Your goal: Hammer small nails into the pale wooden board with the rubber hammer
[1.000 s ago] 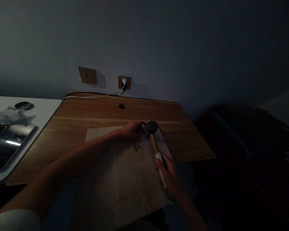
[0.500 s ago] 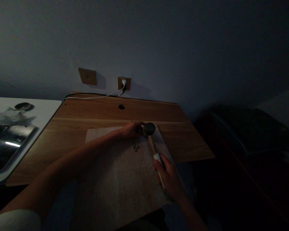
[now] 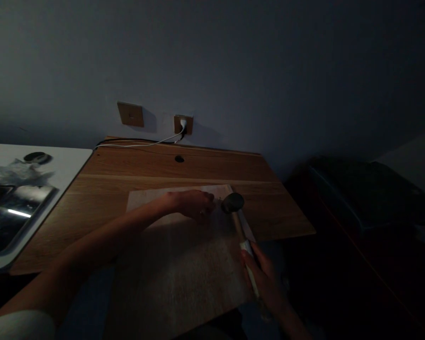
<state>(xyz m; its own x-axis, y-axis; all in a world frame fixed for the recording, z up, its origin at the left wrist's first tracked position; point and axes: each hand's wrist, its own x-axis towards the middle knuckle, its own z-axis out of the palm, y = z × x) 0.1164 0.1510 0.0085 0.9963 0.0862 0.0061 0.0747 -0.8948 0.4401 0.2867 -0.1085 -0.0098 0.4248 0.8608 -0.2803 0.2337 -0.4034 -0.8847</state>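
A pale board [image 3: 177, 269] lies on the wooden desk [image 3: 134, 165] and overhangs its near edge. My right hand [image 3: 264, 278] is wrapped round the wooden handle of a mallet [image 3: 239, 222]; its dark round head hovers near the board's far right corner. My left hand [image 3: 193, 204] reaches across the board's far part, fingers curled down over the spot where small metal nails lay. The nails are mostly hidden under the fingers, and I cannot make out whether any is pinched.
A white cable [image 3: 141, 141] runs from a wall socket [image 3: 183, 124] along the desk's back edge. A cable hole [image 3: 179, 158] sits in the desk top. To the left stands a white table [image 3: 67, 160] with shiny items. Dark furniture [image 3: 361, 193] fills the right.
My left hand has drawn back from beside the mallet head and now covers the nails. The mallet and my right hand have shifted to the right and nearer.
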